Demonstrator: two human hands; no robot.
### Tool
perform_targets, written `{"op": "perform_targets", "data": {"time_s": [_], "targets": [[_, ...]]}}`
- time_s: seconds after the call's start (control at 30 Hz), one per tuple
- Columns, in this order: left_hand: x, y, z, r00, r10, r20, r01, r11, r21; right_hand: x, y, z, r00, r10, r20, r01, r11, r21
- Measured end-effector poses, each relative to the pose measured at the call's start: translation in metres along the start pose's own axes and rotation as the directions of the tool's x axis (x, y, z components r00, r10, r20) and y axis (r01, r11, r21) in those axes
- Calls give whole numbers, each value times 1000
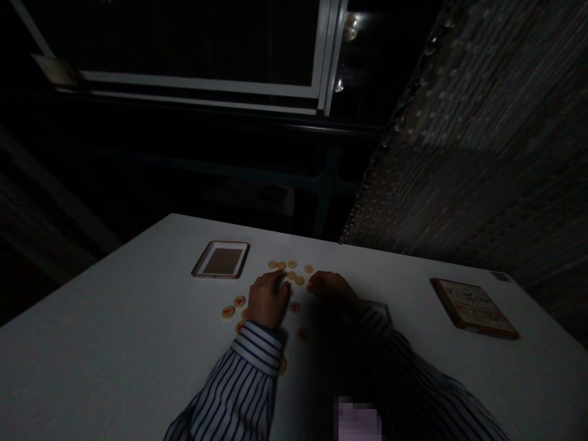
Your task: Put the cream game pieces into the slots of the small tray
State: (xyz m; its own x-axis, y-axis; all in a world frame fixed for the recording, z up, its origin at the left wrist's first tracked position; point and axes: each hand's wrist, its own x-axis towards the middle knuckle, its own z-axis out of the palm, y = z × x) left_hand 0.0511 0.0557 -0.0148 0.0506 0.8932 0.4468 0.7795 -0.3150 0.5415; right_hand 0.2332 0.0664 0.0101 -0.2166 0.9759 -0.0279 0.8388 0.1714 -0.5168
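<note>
My left hand (267, 300) rests low over the white table, palm down. Its thumb and fingers are bent but apart, close to several face-down round wooden pieces (291, 276). Opposite it, my right hand (334, 288) has its fingers curled together at the edge of the same group; whatever lies in them is too dark to make out. Left of my left hand lie xiangqi pieces (239, 301) with red characters, some partly hidden by the hand and cuff. Between the hands is another red-marked xiangqi piece (294, 307), with a further piece (302, 334) nearer me.
An open shallow box tray (196, 267) stands at the back left of the white table (138, 318). To the right lies a flat printed box (475, 307). Partly under my right forearm is a flat grey-edged object (382, 310). A bead curtain (459, 159) hangs beyond the table's right back edge.
</note>
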Motion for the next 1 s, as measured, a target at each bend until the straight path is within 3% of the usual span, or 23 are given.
{"op": "perform_targets", "data": {"time_s": [0.17, 0.33, 0.5, 0.67, 1.0], "targets": [[1, -5, -5, 998, -65, -6, 65, 997, 45, 0, -2, 1, 1000, -8, 23, 11, 993, -122], [9, -6, -14, 989, -121, 88, 107, 984, 143, 1, 0, 4, 1000, -24, 4, 24, 982, -186], [24, -7, -18, 971, -88, 221, 30, 967, 252, 0, 2, 6, 1000, -20, -21, 15, 976, -216], [34, -3, -11, 942, -24, 333, -92, 940, 329, 0, -5, -4, 997, -31, -73, 13, 972, -234], [35, -6, -3, 940, 50, 337, -189, 900, 393, 11, -39, -31, 975, -59, -214, 26, 988, -153]]}}
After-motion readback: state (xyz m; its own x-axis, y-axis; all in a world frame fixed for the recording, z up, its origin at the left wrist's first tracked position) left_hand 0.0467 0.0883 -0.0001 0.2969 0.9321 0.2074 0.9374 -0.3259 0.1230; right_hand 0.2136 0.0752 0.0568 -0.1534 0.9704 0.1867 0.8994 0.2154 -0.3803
